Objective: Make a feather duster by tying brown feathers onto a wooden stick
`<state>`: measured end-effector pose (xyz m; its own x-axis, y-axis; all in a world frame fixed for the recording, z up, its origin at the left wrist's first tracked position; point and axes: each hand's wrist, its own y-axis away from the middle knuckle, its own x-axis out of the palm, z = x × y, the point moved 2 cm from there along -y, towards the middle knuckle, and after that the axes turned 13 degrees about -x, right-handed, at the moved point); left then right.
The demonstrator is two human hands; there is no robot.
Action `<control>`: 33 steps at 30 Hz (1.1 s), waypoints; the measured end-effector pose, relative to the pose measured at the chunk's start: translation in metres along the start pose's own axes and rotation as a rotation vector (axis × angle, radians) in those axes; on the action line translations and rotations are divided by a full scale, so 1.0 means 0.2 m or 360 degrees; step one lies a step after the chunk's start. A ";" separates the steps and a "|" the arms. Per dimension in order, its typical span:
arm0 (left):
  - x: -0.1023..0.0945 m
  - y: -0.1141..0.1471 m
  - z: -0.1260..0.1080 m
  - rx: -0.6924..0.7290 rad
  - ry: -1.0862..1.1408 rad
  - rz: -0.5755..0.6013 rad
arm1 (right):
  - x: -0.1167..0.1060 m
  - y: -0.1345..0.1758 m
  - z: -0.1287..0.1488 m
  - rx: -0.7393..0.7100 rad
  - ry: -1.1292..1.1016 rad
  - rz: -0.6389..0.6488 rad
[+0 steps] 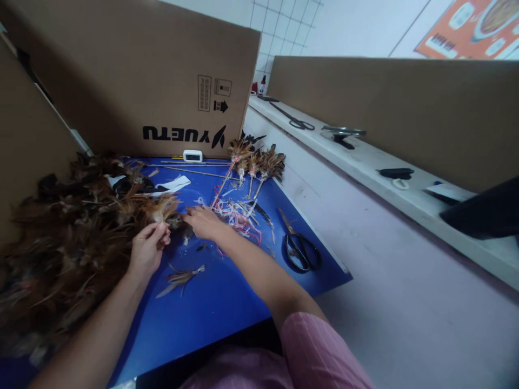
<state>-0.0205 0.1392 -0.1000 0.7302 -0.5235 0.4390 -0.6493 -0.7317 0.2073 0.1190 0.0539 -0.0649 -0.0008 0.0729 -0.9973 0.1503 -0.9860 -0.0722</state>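
Brown feather tuft [162, 207]: right edge of feather heap [73, 248] | left hand [148, 247]: thumb and fingers pinching tuft's base | right hand [205, 222]: right of heap, finger grip cannot be told | scissors [292, 237]: well right of heap

blue table [221, 308] under feathers [81, 243], scissors [292, 233], pink string [240, 218]

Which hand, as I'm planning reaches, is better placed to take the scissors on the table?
Probably the right hand: the scissors lie nearer it, on its side; the left hand pinches feathers.
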 end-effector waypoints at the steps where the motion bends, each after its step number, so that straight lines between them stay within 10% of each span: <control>1: 0.00 0.00 0.00 -0.0001 -0.0002 0.0000 | 0.00 -0.02 -0.02 0.0025 -0.0016 0.0024; 16: -0.02 -0.02 -0.01 0.0008 0.0022 -0.0078 | -0.21 -0.07 -0.24 0.0727 -0.0040 -0.0475; 24: -0.03 -0.03 -0.03 0.0065 0.0055 -0.0090 | 0.02 -0.16 -0.07 0.0472 -0.0511 -0.0086; 33: -0.03 -0.04 -0.04 0.0063 0.0056 -0.0110 | -0.02 -0.07 -0.22 0.0713 -0.0720 -0.0425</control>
<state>-0.0220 0.1513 -0.0963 0.7647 -0.4560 0.4552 -0.5881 -0.7827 0.2039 0.1606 0.0746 -0.0601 -0.4079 0.3480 -0.8441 -0.3352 -0.9170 -0.2161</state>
